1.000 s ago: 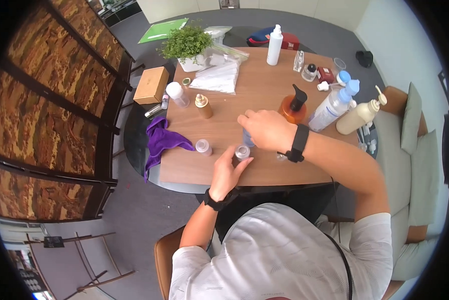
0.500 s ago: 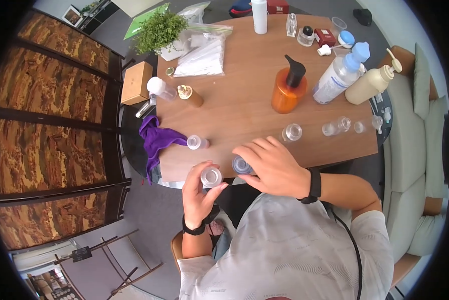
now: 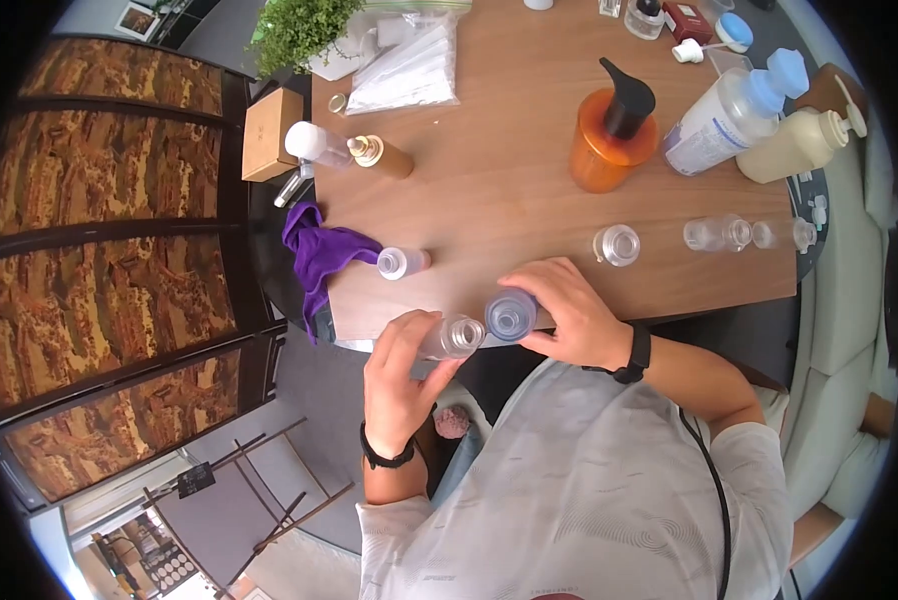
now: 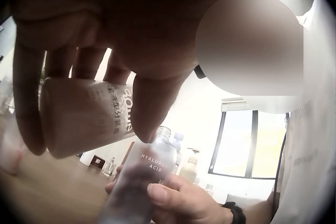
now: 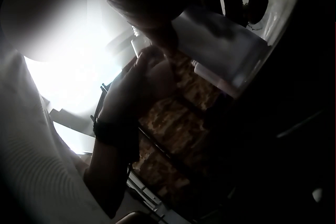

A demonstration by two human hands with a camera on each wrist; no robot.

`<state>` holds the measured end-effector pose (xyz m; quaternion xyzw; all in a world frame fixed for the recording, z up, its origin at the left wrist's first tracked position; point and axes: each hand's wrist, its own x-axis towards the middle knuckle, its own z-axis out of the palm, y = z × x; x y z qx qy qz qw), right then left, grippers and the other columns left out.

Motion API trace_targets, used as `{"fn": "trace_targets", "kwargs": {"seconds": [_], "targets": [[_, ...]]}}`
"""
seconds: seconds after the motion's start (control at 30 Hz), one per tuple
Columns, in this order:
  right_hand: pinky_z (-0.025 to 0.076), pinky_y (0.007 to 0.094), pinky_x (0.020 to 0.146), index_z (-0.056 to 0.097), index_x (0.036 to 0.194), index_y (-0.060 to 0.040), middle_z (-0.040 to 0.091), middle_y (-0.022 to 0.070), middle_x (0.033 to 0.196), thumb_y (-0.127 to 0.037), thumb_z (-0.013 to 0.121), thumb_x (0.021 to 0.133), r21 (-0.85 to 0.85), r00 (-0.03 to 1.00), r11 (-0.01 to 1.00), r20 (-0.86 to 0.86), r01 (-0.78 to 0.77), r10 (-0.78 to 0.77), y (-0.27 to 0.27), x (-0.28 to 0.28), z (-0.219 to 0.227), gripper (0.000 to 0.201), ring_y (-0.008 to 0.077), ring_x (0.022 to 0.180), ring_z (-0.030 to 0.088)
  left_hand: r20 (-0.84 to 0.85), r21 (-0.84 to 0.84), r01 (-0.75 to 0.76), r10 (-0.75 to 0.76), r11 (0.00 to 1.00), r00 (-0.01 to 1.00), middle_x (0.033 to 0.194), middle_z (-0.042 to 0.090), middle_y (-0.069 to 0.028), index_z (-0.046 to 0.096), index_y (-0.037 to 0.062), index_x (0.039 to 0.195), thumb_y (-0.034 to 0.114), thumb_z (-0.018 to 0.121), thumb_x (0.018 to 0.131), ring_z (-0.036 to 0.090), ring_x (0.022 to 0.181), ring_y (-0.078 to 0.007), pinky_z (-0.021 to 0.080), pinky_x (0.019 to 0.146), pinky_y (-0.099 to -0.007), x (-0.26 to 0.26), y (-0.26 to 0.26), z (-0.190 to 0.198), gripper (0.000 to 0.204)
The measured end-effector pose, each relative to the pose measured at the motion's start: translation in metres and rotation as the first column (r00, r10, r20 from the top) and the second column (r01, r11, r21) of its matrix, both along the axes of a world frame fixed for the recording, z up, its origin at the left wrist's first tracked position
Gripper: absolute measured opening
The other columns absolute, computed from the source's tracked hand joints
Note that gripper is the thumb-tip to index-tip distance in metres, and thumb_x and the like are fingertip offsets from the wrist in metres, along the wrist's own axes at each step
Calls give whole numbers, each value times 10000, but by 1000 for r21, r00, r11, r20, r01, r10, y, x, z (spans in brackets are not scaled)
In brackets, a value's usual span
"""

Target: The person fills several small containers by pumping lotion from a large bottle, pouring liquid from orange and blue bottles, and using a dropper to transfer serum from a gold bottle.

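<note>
My left hand (image 3: pixel 401 380) grips a small clear bottle (image 3: pixel 452 338), its uncapped mouth tilted toward the right. Printed lettering shows on its side in the left wrist view. My right hand (image 3: pixel 577 318) holds a bluish translucent bottle (image 3: pixel 510 316), uncapped too, marked "HYALU… ACID" in the left wrist view. The two bottle mouths come close side by side over the table's front edge. In the right wrist view the bluish bottle (image 5: pixel 220 43) looks dark and blurred.
A small pinkish bottle (image 3: pixel 403 263) stands beside a purple cloth (image 3: pixel 325 255). To the right are a clear jar (image 3: pixel 617 245), small clear bottles (image 3: pixel 717 233), an amber pump bottle (image 3: pixel 609 145) and a large blue-capped bottle (image 3: pixel 724 120). A gold-topped bottle (image 3: pixel 384 158) stands at the left.
My right hand has come back from the table's middle with the bluish bottle. My left hand has lifted the clear bottle off the table and tipped it toward the bluish one.
</note>
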<state>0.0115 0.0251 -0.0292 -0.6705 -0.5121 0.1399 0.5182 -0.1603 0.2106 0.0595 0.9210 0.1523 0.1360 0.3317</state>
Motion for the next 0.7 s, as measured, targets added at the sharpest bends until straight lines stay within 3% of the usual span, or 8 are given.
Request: {"fn": "trace_targets", "kwargs": {"seconds": [0.2,0.5,0.7], "targets": [[449,473,1007,564,1372,-70,638,133,1293,-134,849,770,36,1000,999,6,19,-19,1,0,-12,669,364,1167,597,-54,101,9,-3,995,999,1181,720,-163,667,15,1237,41,913,702,706,1040,-332,570,865,-386,6,-6,10,589],[449,479,1031,561,1391,-61,629,135,1321,-130,843,772,38,1000,999,-10,9,-9,-1,1,-17,684,361,1209,588,7,146,1,-2,989,1000,1206,723,-155,669,26,1236,42,907,679,688,1083,-362,543,929,-424,7,-11,16,606],[449,481,1032,562,1390,-60,627,137,1317,-129,843,764,44,1000,999,-24,-1,2,-2,2,-19,689,364,1212,584,0,189,25,-25,982,1000,1203,719,-156,675,23,1238,36,903,646,680,1071,-361,543,904,-425,11,-12,21,635]]}}
